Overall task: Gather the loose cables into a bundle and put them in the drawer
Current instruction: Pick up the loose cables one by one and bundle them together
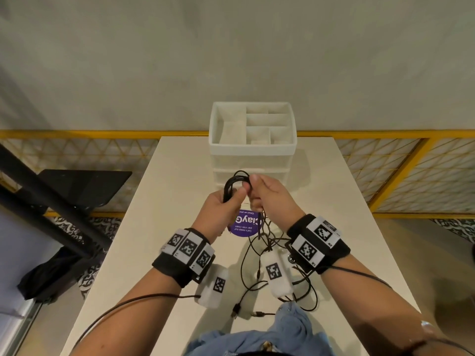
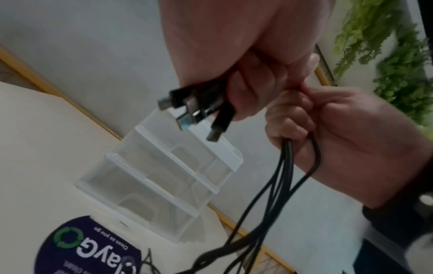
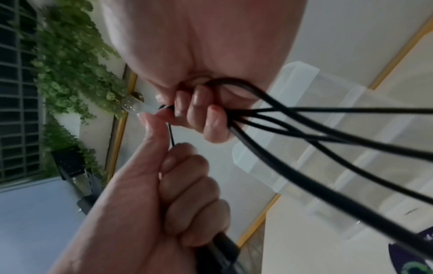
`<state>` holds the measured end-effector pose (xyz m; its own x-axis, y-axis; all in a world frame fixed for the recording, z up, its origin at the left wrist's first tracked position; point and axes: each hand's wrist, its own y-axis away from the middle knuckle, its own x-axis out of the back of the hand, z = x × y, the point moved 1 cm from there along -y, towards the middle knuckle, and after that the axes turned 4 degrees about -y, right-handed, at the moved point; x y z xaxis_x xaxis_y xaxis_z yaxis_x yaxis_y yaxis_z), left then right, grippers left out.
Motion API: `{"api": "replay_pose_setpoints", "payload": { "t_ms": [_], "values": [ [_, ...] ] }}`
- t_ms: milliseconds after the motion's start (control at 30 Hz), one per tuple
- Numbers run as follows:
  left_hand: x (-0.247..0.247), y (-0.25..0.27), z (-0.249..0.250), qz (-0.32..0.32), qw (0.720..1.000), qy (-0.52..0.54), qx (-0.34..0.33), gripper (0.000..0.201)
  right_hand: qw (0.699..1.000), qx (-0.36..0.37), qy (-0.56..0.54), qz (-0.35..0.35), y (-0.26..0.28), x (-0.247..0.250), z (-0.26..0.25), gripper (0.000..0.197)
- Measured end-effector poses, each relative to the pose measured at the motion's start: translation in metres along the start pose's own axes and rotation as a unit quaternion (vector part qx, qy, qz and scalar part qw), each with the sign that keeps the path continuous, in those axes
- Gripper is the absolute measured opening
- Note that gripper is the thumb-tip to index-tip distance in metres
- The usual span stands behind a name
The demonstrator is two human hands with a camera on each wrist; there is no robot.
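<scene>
Cables (image 1: 235,185) sit gathered in a black loop above the surface (image 1: 177,176), just in front of the drawer unit (image 1: 253,150). We curl our left hand (image 1: 221,209) tight around the loop; our right hand (image 1: 270,195) pinches the trailing strands, whose plugs lie near a purple sticker (image 1: 244,224).

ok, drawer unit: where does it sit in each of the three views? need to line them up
Head: drawer unit centre frame, at the table's far end, beyond both hands.
Left wrist: drawer unit lower centre, tilted, below the cable plugs that the left hand grips.
Right wrist: drawer unit right side, blurred, behind the cables.
Shared landmark: purple round sticker, near the unit's front in every view.
</scene>
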<state>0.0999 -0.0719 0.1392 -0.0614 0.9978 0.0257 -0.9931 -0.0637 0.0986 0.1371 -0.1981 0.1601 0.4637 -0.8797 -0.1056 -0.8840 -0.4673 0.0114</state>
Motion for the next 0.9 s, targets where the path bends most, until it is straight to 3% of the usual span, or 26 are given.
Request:
{"api": "replay_pose_setpoints", "payload": {
  "t_ms": [200, 400, 567, 733, 900],
  "values": [
    [0.003, 0.002, 0.013, 0.107, 0.992, 0.040, -0.048, 0.046, 0.997, -0.042, 0.027, -0.056, 0.004, -0.001, 0.006, 0.035],
    [0.008, 0.000, 0.015, 0.154, 0.985, 0.061, -0.052, 0.048, 0.996, -0.048, 0.055, -0.057, 0.011, -0.003, 0.021, 0.036],
    [0.005, -0.001, 0.011, 0.114, 0.993, -0.015, -0.020, 0.062, 0.994, -0.061, 0.064, -0.071, 0.010, -0.001, 0.020, 0.039],
    [0.006, -0.001, 0.011, 0.078, 0.989, -0.120, -0.033, 0.054, 0.995, -0.004, 0.097, -0.036, 0.006, 0.009, 0.007, 0.043],
    [0.010, 0.000, 0.014, 0.036, 0.998, -0.045, -0.008, 0.049, 0.999, -0.014, 0.001, -0.034, 0.002, 0.006, 0.005, 0.033]
  ]
}}
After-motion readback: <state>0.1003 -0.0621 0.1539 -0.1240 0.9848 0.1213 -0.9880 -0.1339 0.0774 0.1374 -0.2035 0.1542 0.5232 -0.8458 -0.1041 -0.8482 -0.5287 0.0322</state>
